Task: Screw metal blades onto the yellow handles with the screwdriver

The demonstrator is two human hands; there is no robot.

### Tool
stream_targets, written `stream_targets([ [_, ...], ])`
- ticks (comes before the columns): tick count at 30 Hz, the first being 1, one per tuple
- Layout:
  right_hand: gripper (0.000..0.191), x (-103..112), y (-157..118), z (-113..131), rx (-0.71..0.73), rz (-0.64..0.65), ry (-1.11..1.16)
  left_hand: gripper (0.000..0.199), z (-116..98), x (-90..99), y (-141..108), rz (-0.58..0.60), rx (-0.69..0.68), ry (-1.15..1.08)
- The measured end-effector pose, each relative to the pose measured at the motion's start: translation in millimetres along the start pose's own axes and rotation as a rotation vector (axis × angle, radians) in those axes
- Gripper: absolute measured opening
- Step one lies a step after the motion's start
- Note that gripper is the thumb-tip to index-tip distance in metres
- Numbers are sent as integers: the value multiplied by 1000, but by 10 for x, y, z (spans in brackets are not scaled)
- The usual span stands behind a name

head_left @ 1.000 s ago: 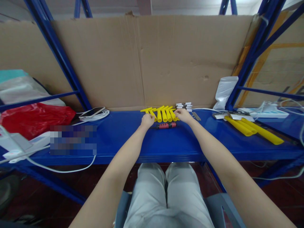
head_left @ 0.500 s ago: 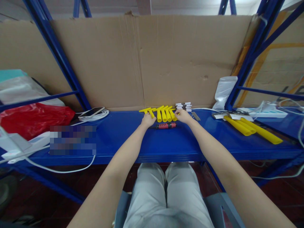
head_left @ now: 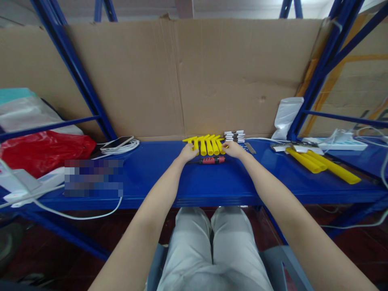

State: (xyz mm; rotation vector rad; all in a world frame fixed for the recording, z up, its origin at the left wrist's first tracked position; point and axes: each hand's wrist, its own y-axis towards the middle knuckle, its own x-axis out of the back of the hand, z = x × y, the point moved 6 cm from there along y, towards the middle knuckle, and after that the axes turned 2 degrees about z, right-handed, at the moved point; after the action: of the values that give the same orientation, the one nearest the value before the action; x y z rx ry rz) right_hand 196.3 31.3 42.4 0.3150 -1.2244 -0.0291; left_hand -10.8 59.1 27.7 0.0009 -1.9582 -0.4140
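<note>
Several yellow T-shaped plastic handles lie side by side in a row on the blue bench. At the row's left end, my left hand is closed around the leftmost yellow handle; its fingertips are partly hidden. My right hand is at the other end, fingers curled against the rightmost yellow handle, and a bit of yellow shows by its fingertips. Just in front of the row lies a screwdriver with a red and black grip. Behind my right hand are stacked small white-and-black pieces.
A flat metal piece lies right of my right hand. Farther right are yellow handles with metal heads and a power strip. A phone on coiled white cable and a red bag are at left. Cardboard stands behind.
My left hand has slid slightly right, bringing the leftmost yellow handles closer against the row. My right hand has barely moved.
</note>
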Motion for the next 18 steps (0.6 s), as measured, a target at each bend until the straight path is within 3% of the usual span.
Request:
stream_targets([
  [10, 25, -3, 22, -25, 23, -27, 18, 38, -42, -7, -11, 42, -71, -4],
  [18, 24, -16, 41, -29, 34, -39, 33, 38, 61, -11, 31, -14, 22, 25],
])
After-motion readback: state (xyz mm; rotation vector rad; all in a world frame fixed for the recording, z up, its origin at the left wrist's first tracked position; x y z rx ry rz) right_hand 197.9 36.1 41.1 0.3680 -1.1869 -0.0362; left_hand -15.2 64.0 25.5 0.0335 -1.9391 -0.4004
